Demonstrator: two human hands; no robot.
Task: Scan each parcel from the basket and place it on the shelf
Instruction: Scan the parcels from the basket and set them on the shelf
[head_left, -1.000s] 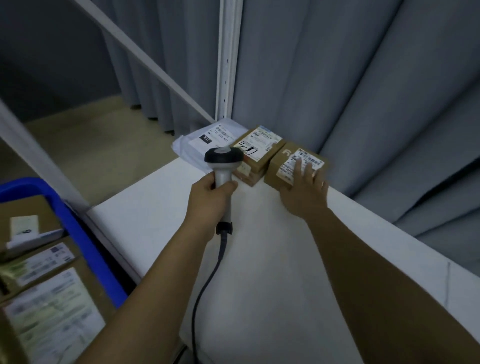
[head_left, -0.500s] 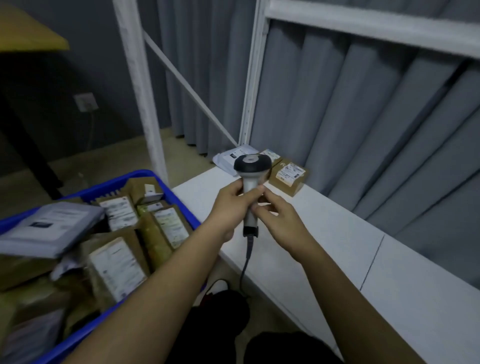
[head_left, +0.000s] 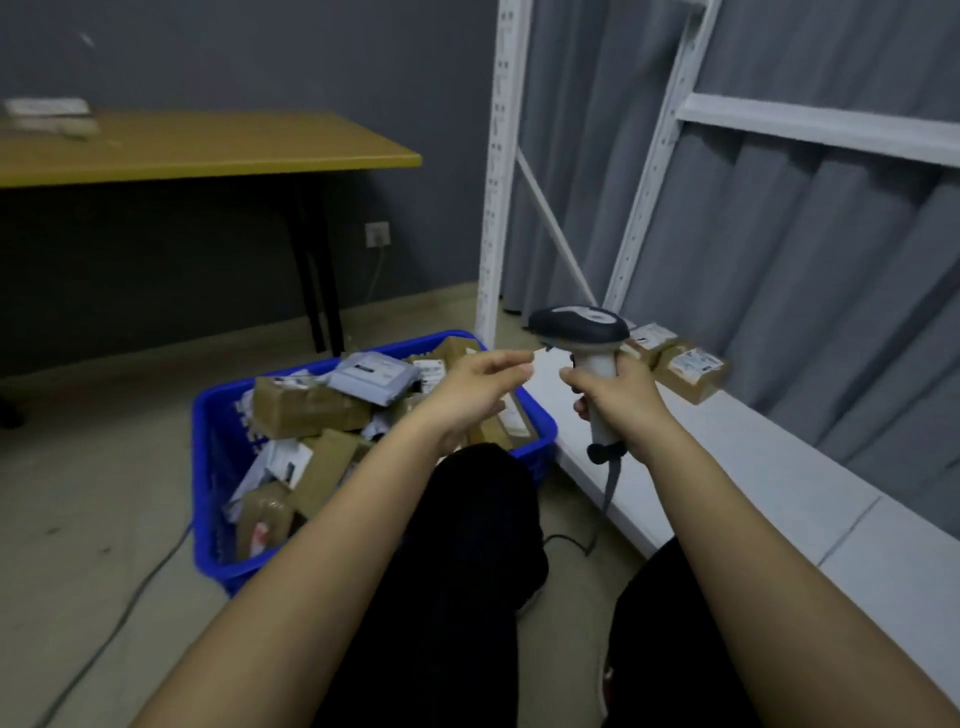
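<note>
gripping scanner (head_left: 587, 343) in right hand (head_left: 618, 397), left hand (head_left: 475, 387) loose, empty, above basket (head_left: 208, 467) parcels (head_left: 306, 405)

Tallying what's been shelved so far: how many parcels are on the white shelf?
2 show clearly: a brown box at the shelf corner and another left of it, partly behind the scanner, which may hide more.

Bare forearms, no sleeves showing, and black trousers (head_left: 467, 545) (2 legs).

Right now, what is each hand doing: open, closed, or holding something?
Left hand: open, fingers relaxed, holding nothing, above the blue basket.
Right hand: grips the scanner by its handle.
</note>
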